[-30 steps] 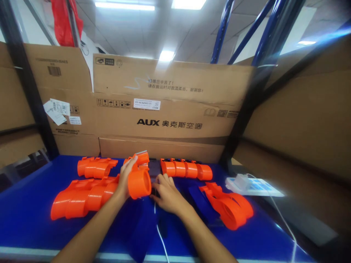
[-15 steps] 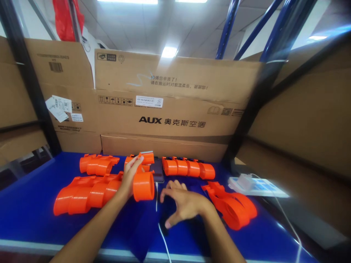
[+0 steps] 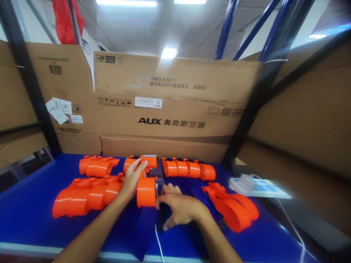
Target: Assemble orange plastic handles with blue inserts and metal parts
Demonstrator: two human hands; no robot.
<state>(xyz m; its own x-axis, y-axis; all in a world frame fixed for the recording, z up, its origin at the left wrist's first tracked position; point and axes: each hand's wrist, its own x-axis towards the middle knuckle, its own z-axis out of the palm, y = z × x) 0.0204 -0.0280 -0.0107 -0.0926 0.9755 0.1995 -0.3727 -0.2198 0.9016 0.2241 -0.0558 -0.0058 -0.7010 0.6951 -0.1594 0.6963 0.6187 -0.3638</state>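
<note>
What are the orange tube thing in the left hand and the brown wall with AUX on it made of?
The orange tube thing in the left hand looks like smooth, slightly shiny plastic, because its color is so even. The brown wall is most likely cardboard with a dull finish: it shows fold lines and printed symbols.

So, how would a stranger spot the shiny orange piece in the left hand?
Find the broad brown cardboard panel printed AUX, then look below to the blue tabletop. Near its middle, the bare left hand holds a shiny, curved orange piece with a tubular near end. It alone is held; the neighbouring orange pieces lie on the tabletop.
</note>
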